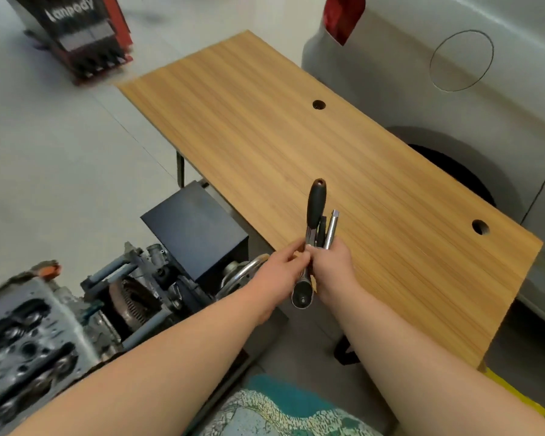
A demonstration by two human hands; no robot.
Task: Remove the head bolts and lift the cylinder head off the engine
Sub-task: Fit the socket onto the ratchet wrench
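Hands meet just below the middle of the frame, over the near-left edge of a long wooden counter point(296, 127). The right hand point(334, 262) has its grip clenched round a bundle of tools: a ratchet wrench point(312, 240) with its black handle pointing up and its round chrome head hanging below the fingers, and a slim chrome extension bar point(330, 229) standing beside the handle. A third dark piece sits between them, too small to make out. The left hand point(283, 262) reaches in from the left, and its fingers pinch the wrench shaft where it leaves the right hand.

The engine point(132, 294) lies in the lower left of the frame, well apart from the hands, blurred by motion. The cylinder head point(29, 335) shows as a grey metal casting with dark ports at the far lower left. Whether it still sits bolted down cannot be told. A black box point(199, 231) stands between the engine and the counter, and a chrome ring-shaped part point(243, 272) shows just left of the left wrist.

A silver car point(453, 105) fills the upper right, with its round fuel flap point(461, 59) and red tail lamp point(343, 14). A red and black tool stand point(85, 36) stands on the grey floor point(44, 152) in the upper left.
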